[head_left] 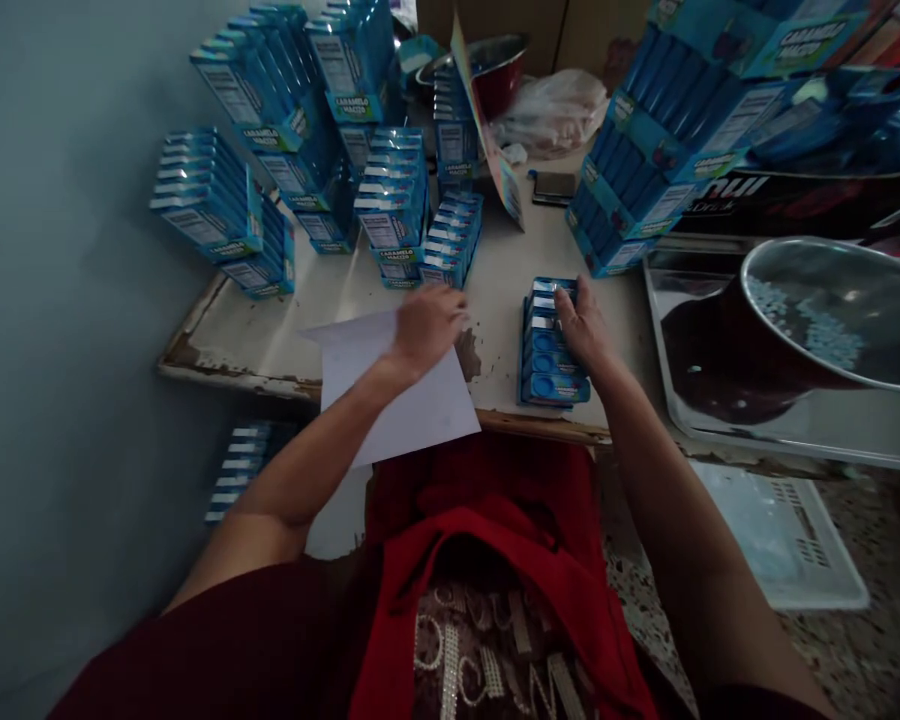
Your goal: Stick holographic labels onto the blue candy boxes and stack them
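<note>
My left hand rests knuckles-up on a white sheet of paper that overhangs the front edge of the worn white table; its fingers are curled under and partly hidden. My right hand lies on the right side of a row of small blue candy packs standing on the table, with fingers bent over the packs. The row runs from near the front edge toward the back.
Stacks of blue candy display boxes crowd the table's back left and back right. A metal tray with a steel bowl of pale candies sits at right. A white basket lies on the floor.
</note>
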Action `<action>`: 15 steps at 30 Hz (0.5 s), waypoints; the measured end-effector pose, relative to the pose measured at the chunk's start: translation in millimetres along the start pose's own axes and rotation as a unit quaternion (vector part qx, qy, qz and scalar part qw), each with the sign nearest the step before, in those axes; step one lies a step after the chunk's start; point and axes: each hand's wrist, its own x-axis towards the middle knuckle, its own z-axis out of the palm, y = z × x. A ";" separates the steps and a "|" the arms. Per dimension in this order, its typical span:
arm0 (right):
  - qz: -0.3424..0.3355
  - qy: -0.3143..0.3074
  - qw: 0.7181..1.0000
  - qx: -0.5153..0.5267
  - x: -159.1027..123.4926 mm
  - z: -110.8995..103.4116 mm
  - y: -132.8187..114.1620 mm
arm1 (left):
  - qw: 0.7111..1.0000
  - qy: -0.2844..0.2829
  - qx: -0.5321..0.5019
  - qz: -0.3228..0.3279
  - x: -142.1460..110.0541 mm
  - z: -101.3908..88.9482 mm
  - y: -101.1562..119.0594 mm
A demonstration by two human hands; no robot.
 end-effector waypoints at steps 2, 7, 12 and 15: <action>0.002 0.004 1.000 0.003 1.1 0.4 -0.6 | 0.995 0.041 0.073 -0.045 -16.5 -24.6 -39.3; -0.007 0.025 1.000 0.004 3.6 3.5 1.1 | 0.980 -0.050 0.177 -0.078 -60.4 -44.7 -102.8; -0.055 0.088 0.993 -0.061 -2.0 1.8 -1.2 | 0.965 0.106 0.201 0.132 -125.3 -40.6 -103.3; -0.128 0.202 0.962 -0.136 -21.1 -8.4 -25.9 | 0.937 0.174 0.180 0.243 -150.9 -44.5 -93.0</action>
